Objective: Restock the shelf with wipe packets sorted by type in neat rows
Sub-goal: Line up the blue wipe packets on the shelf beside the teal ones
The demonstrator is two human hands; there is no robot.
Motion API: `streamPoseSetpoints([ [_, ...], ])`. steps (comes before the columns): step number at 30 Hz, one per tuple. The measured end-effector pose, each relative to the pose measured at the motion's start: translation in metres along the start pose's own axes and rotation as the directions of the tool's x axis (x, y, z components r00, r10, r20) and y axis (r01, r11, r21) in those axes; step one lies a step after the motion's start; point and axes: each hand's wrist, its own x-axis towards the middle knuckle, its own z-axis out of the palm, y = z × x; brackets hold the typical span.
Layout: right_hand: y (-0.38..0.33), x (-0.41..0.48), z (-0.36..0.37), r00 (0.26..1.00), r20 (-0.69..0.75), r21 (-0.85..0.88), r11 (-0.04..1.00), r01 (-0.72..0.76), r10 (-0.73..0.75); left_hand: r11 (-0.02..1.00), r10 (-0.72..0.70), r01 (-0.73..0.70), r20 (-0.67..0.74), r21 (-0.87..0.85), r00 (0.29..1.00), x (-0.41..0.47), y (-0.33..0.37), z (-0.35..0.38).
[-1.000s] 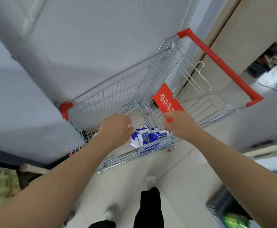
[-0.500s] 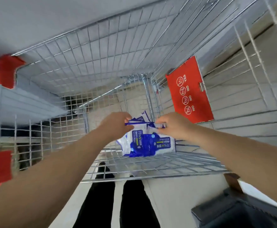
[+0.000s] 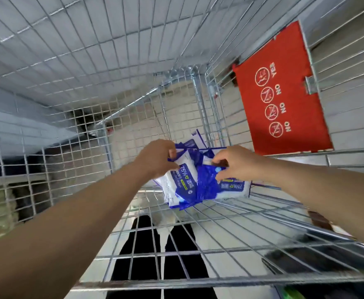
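We've got both hands in the silver wire shopping cart point(image 3: 198, 244). Left hand point(image 3: 155, 157) and right hand point(image 3: 237, 162) each pinch blue-and-white wipe packets point(image 3: 189, 182) piled at cart bottom, near red plastic warning sign point(image 3: 284, 93).

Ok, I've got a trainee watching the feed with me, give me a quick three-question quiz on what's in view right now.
1. True or false: both hands are on the blue-and-white wipe packets inside the wire cart.
2. Multiple choice: the red sign with the circular icons hangs on A) the cart wall to the right of the hands, B) the cart floor, C) the cart wall to the left of the hands.
3. Fill in: the large figure printed on the packets reads ___ percent.

Key
1. True: the left hand and the right hand both grip the bundle.
2. A.
3. 75.
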Motion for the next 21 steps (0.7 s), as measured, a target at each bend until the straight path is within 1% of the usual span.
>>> streamPoseSetpoints([
  [2,0.009,0.000,-0.008,0.997,-0.069,0.064,0.997,-0.041,0.045,0.999,-0.005,0.005,0.005,-0.040,1.000,-0.001,-0.008,-0.007],
  [5,0.018,0.002,-0.014,0.982,-0.161,0.195,0.979,-0.062,0.094,0.980,-0.067,0.067,0.010,-0.186,0.998,-0.005,-0.018,-0.013],
  [8,0.017,0.003,-0.012,0.971,-0.191,0.282,0.956,-0.085,0.143,0.953,-0.117,0.131,0.067,-0.273,0.991,-0.010,-0.021,-0.010],
  [9,0.016,0.003,-0.012,0.965,-0.196,0.302,0.947,-0.108,0.172,0.951,-0.123,0.142,0.085,-0.275,0.989,-0.011,-0.020,-0.007],
  [12,0.013,-0.001,-0.016,0.941,-0.224,0.335,0.927,-0.170,0.253,0.985,-0.089,0.096,0.057,-0.146,0.994,-0.011,-0.018,0.001],
  [15,0.009,-0.006,-0.020,0.933,-0.242,0.315,0.931,-0.185,0.267,1.000,0.016,-0.016,0.014,-0.002,1.000,-0.010,-0.015,0.008],
  [17,0.006,-0.007,-0.022,0.931,-0.232,0.352,0.917,-0.189,0.281,0.998,0.064,-0.065,0.035,0.006,0.997,-0.009,-0.014,0.010],
  [19,0.004,-0.009,-0.026,0.932,-0.206,0.433,0.882,-0.186,0.297,0.998,0.056,-0.055,0.049,-0.016,0.997,-0.011,-0.012,0.009],
  [21,0.004,-0.011,-0.033,0.934,-0.184,0.501,0.846,-0.180,0.308,0.999,0.028,-0.028,0.028,-0.023,0.999,-0.012,-0.014,0.005],
])
